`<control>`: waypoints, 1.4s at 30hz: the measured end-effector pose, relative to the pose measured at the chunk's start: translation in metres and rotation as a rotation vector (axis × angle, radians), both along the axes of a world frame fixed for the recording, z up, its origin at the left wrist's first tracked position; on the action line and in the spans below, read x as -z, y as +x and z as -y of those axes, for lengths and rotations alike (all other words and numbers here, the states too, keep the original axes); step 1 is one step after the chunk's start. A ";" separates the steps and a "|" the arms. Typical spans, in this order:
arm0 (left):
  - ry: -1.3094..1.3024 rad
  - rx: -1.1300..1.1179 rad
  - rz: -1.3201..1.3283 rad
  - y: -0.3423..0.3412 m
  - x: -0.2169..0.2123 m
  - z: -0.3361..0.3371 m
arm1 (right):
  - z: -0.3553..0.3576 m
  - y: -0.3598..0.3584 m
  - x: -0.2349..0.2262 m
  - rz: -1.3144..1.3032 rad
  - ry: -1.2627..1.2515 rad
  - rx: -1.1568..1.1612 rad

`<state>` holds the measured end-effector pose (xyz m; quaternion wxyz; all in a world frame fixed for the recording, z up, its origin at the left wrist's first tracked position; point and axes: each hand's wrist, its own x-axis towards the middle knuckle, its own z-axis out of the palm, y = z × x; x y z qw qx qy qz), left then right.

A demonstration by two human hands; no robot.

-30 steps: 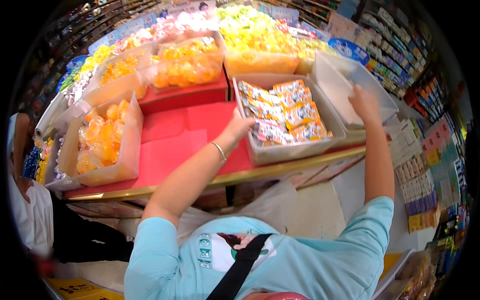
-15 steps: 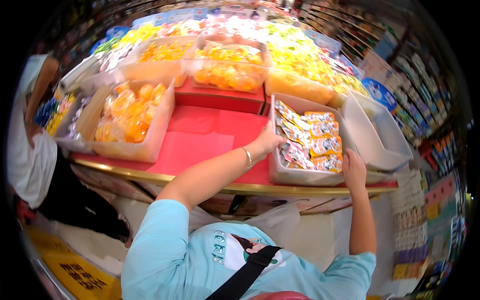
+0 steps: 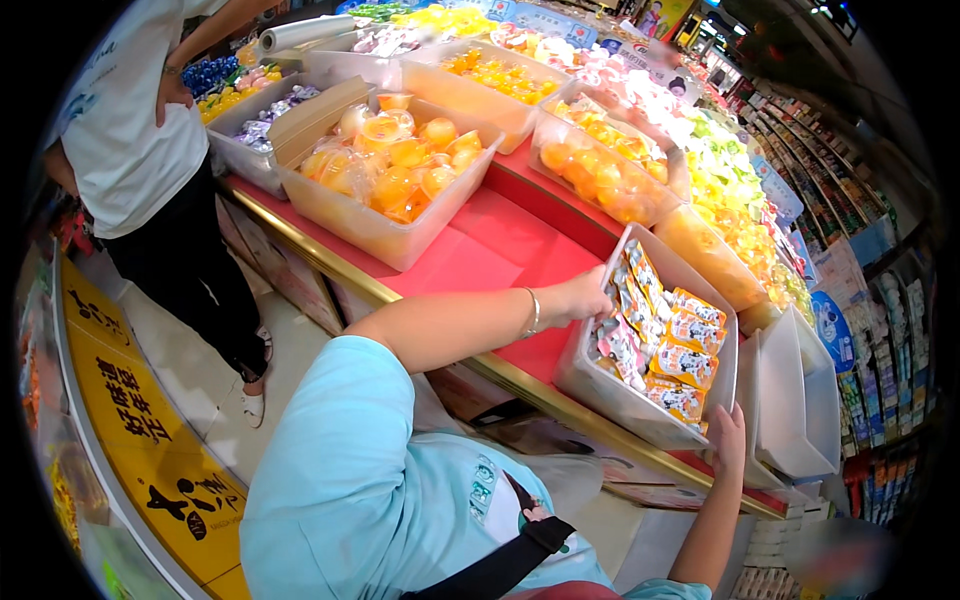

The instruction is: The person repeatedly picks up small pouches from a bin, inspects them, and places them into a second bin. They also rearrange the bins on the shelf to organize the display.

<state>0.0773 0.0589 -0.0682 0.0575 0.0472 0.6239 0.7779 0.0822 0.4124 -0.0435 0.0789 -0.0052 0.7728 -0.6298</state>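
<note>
A translucent white plastic bin (image 3: 612, 388) sits at the front edge of the red display stand, filled with small orange-and-white snack packets (image 3: 683, 352) and some pinkish ones along its left side. My left hand (image 3: 588, 294) grips the bin's left rim, fingers curled over the edge. At the front right corner, my right hand (image 3: 728, 438) clasps the rim from outside. Whether the bin's base rests fully on the stand cannot be made out.
A bin of orange jelly cups (image 3: 290, 188) stands to the left on the red stand (image 3: 480, 235). Behind are more candy bins (image 3: 560, 185). Nested white bins (image 3: 795, 390) are at the right. A person (image 3: 150, 150) in a white shirt stands at the left.
My view has turned left and tilted, so the stand now slants and more of the other person shows. Both hands keep their hold on the bin's rim.
</note>
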 end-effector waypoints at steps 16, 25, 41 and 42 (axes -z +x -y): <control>0.271 -0.391 -0.045 0.092 -0.018 0.147 | 0.149 0.003 0.009 0.238 -0.235 -0.142; -0.850 -0.774 -0.851 0.108 -0.017 0.130 | 0.173 0.006 0.006 0.205 -0.193 -0.150; -1.603 -0.983 -0.724 0.127 0.007 0.209 | 0.173 -0.011 0.011 0.206 -0.164 -0.188; -1.604 -1.027 -0.805 0.123 0.008 0.211 | 0.173 -0.010 0.011 0.209 -0.162 -0.191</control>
